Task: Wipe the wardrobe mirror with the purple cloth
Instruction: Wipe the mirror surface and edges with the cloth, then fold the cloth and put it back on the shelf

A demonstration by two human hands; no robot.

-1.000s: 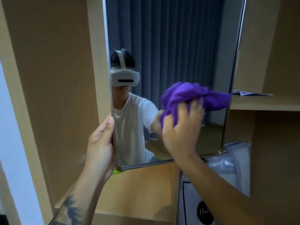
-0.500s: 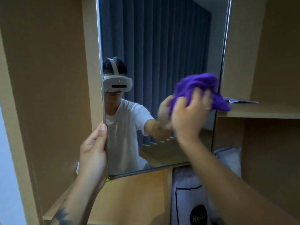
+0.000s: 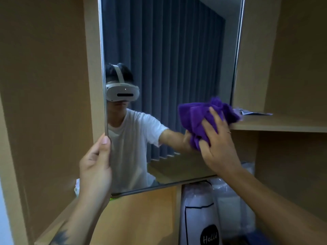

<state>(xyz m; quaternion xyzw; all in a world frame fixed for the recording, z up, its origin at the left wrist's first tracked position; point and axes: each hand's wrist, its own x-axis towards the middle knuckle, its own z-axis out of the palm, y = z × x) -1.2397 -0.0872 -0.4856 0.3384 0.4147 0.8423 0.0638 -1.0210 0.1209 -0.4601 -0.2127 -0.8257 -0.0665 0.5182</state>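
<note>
A person stands at an open wooden wardrobe, seen from their own head height. A tall, metal-framed wardrobe mirror (image 3: pixel 169 68) fills the middle of the view. The left hand (image 3: pixel 96 167) grips the mirror's lower left edge, thumb along the front of the frame, steadying it. The right hand (image 3: pixel 218 144) presses a bunched purple cloth (image 3: pixel 200 119) against the glass near its lower right edge, fingers spread and curled into the fabric. Just right of the cloth, a shelf (image 3: pixel 283 127) holds a paper (image 3: pixel 254 113). Below the mirror stands a white bag (image 3: pixel 200 214) with a black round label. Wiping is under way in the lower right area. The glass shows no clear streaks or smears, so how much is already clean cannot be judged; the upper part and left side probably remain.
</note>
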